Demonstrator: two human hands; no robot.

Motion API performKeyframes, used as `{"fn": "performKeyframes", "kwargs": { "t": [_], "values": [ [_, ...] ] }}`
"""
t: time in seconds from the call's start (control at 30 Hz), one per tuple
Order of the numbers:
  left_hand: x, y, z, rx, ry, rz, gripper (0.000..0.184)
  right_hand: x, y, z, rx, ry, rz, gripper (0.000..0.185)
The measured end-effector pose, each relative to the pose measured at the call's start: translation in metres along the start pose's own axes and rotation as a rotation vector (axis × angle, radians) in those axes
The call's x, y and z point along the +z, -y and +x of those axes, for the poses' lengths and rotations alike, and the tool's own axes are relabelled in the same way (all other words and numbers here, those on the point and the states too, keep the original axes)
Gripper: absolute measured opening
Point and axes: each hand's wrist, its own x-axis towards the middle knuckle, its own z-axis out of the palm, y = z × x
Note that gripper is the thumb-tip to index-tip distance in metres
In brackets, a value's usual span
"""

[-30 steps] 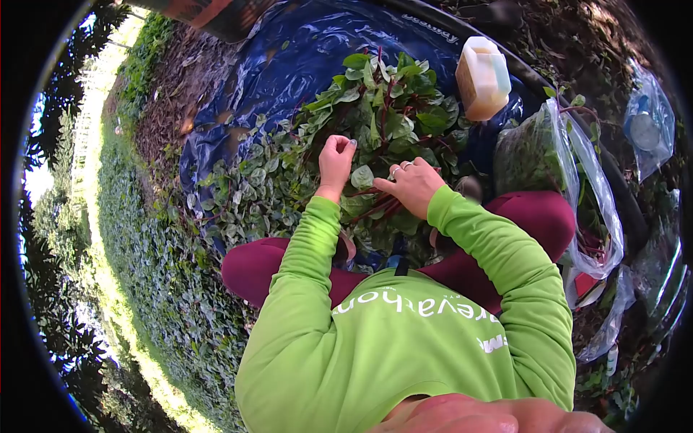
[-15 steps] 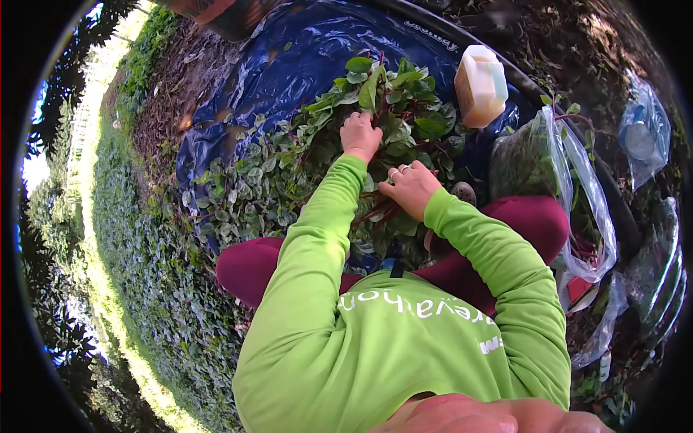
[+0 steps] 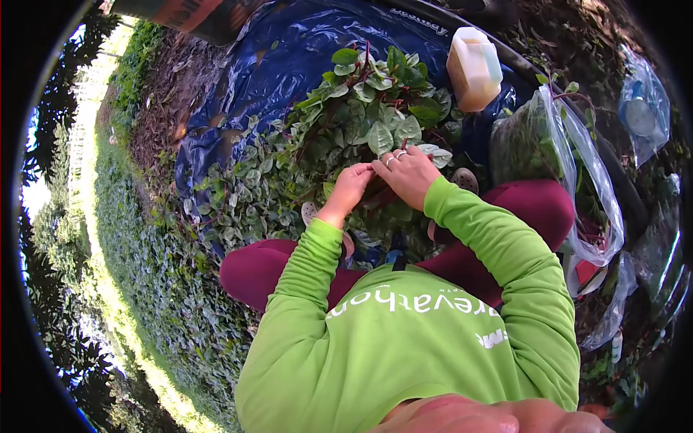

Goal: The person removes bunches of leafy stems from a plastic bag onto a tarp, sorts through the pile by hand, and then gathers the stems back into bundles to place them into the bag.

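Greens w/ broad oval leaves & dark red stems [image 3: 354,119] lie heaped on a crinkled, glossy blue plastic sheet [image 3: 317,43] in front of me as I sit outdoors, legs folded, in a lime-green long-sleeved shirt [image 3: 426,353] w/ white lettering & maroon trousers [image 3: 534,209]. My bare L hand [image 3: 348,190] is at the near side of the heap, thumb & fingers drawn together, tips meeting those of my R hand [image 3: 409,177]; can't tell whether anything is pinched btwn them. The R, w/ rings on it, bends over a bunch of the stems, fingers clamped on it, large leaves fanning out just past the knuckles. To the R of the heap & just beside it is an off-white, semi-clear plastic jug [image 3: 474,72] w/ amber-brown contents. Nr my R knee, a big clear plastic bag [image 3: 606,224] gapes, more greenery inside; farther R lies a 2nd, bluish clear bag [image 3: 644,115], its round contents too blurred to name. A pale shoe w/ holes [image 3: 465,179] shows btwn R hand & R knee. Top L, a dark, round-sided container w/ an orange band [image 3: 189,13] is cut off by the frame. Low, leafy ground cover [image 3: 166,216] spreads on my L.
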Motion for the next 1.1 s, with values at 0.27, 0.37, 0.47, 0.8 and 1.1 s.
{"fn": "performKeyframes", "kwargs": {
  "t": [0.27, 0.37, 0.47, 0.8, 1.1],
  "values": [
    [0.009, 0.02, -0.021, 0.631, -0.092, 0.531, 0.015, 0.002, 0.001, -0.002, 0.046, -0.109, 0.043, 0.02],
    [-0.009, 0.036, -0.009, 0.687, -0.016, 0.464, 0.016, 0.004, 0.002, -0.003, -0.01, -0.052, 0.087, 0.018],
    [-0.005, 0.009, -0.005, 0.44, -0.35, 0.517, 0.021, 0.008, 0.009, -0.005, -0.098, -0.048, 0.032, 0.017],
    [-0.005, -0.021, 0.034, -0.16, 0.127, 0.843, 0.041, 0.022, 0.038, -0.017, -0.296, -0.117, -0.055, 0.03],
    [0.017, -0.01, 0.003, 0.172, -0.165, 0.573, 0.029, 0.03, 0.037, -0.017, -0.316, -0.009, 0.012, 0.027]
  ]
}}
